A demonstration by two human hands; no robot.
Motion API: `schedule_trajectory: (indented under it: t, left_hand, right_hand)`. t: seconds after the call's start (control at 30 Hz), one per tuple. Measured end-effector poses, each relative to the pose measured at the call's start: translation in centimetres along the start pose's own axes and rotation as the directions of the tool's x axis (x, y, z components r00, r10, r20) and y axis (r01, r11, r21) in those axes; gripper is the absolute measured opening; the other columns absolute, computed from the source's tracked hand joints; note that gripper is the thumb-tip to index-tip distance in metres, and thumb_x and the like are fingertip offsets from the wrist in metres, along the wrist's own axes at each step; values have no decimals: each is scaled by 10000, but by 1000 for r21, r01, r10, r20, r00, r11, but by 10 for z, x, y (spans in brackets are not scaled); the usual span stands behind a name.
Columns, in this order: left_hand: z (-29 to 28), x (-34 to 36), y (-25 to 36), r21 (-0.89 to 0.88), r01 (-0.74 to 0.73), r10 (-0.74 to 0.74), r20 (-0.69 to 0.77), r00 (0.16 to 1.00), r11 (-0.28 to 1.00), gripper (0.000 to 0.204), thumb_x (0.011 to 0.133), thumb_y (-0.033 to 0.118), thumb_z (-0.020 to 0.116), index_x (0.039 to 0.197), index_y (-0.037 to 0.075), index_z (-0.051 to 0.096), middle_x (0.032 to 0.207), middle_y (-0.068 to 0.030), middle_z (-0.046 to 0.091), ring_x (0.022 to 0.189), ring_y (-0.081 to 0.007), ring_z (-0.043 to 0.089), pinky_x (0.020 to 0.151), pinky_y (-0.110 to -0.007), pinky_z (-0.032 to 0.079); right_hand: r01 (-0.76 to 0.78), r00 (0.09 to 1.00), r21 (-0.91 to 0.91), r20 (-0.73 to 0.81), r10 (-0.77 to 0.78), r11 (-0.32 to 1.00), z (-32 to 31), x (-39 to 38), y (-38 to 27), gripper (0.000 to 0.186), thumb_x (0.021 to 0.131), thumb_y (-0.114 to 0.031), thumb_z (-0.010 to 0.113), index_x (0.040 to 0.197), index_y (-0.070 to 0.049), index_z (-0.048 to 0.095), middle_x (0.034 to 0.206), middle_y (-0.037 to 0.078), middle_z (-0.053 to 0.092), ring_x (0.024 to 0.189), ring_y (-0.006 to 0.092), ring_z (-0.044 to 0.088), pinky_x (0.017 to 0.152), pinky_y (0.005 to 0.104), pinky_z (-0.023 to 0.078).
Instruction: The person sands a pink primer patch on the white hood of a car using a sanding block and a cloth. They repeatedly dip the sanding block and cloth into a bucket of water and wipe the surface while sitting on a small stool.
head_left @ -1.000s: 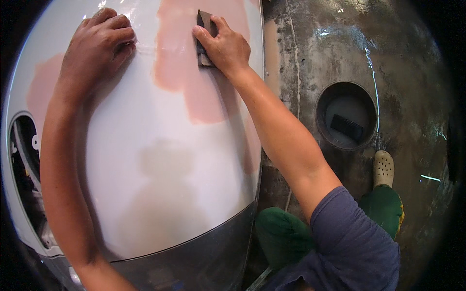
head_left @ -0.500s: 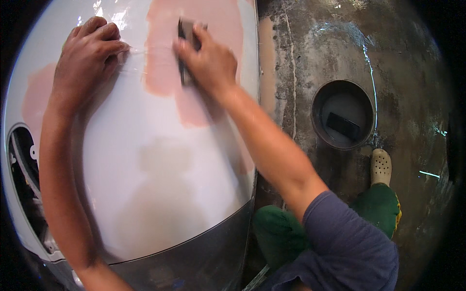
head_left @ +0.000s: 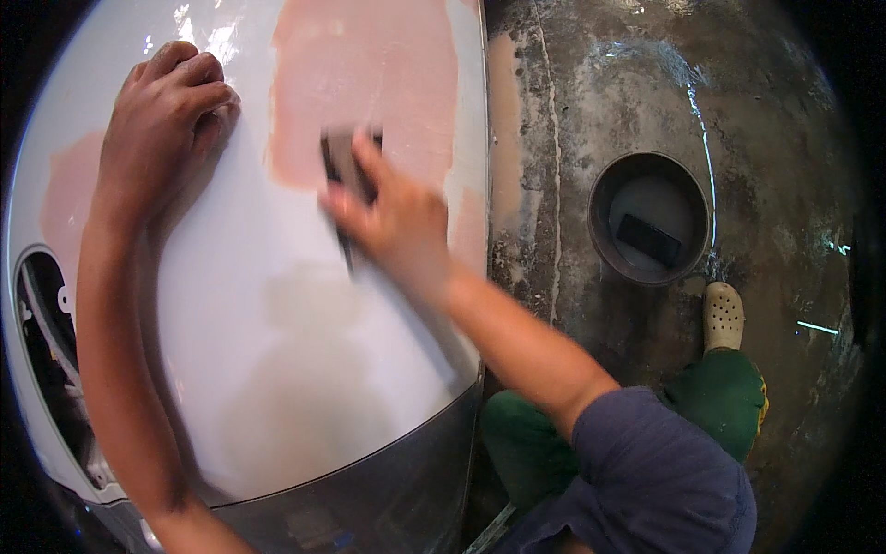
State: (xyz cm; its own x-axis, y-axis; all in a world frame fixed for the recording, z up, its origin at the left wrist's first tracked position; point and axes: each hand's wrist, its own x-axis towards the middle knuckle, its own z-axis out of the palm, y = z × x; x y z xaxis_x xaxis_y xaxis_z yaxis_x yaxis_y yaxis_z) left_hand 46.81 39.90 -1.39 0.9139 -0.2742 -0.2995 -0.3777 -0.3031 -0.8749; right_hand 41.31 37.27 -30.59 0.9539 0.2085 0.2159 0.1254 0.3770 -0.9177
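My right hand (head_left: 399, 214) grips a dark sanding block (head_left: 349, 171), blurred by motion, against a white car body panel (head_left: 240, 305). The block lies over the lower edge of a large pinkish filler patch (head_left: 369, 83). On the panel to the left of that patch rests my left hand (head_left: 164, 120), its fingers curled closed. Whatever those fingers hold, if anything, is hidden. A second pinkish patch (head_left: 69, 189) shows beside my left forearm.
On the stained floor (head_left: 775, 166) to the right stands a round dark bucket (head_left: 600, 245) of cloudy water with a black rectangular block (head_left: 649, 240) in it. A beige clog (head_left: 724, 314) is below it. At the far left, the panel has an opening (head_left: 46, 323); a dark grey lower section (head_left: 369, 499) borders it.
My right hand has slid the sanding block down the panel, toward me. My left hand has barely shifted; clear wet-looking streaks beside it no longer show.
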Motion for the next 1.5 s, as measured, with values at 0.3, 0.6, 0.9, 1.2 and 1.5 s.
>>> schedule_trajectory:
  t: [0.3,0.6,0.9,1.2,1.5]
  left_hand:
    - [6,3,-2,48,64,-57,-127,990,997,259,837,144,805,1096,145,794,1357,-11,686,1335,-260,588,1141,-446,491]
    - [7,1,2,71,226,-220,-74,973,972,264,898,285,784,1098,117,751,1347,-43,682,1282,-287,611,1049,-439,549]
    - [17,-7,-9,-10,54,-55,-110,992,998,103,854,83,693,949,57,663,1105,-63,677,1081,-300,631,902,-449,565]
    - [4,0,4,-17,65,-67,-91,994,998,77,849,89,737,904,64,690,1075,-32,704,1071,-272,647,903,-427,574]
    - [-2,-2,7,-20,111,-112,-87,990,994,125,864,106,757,977,67,721,1090,-32,719,1099,-266,659,937,-414,574]
  right_hand:
    - [-47,989,-88,-145,34,995,-14,109,7,736,905,-654,655,1403,-113,622,969,231,771,933,456,746,807,558,574]
    - [-67,998,-40,-4,67,997,-20,52,2,889,873,-719,688,1460,-57,612,1215,237,750,1091,379,751,960,466,571]
    - [159,981,-2,-114,-159,987,5,-34,7,878,866,-669,733,1508,-90,576,1035,233,776,892,394,779,771,506,619]
    - [-43,988,-30,-147,38,999,-15,97,-2,739,895,-678,646,1374,-115,614,970,214,776,909,429,753,810,545,574]
    - [-1,999,-97,-39,-3,995,-21,78,3,903,867,-736,691,1476,-76,597,1112,240,768,993,401,765,891,486,594]
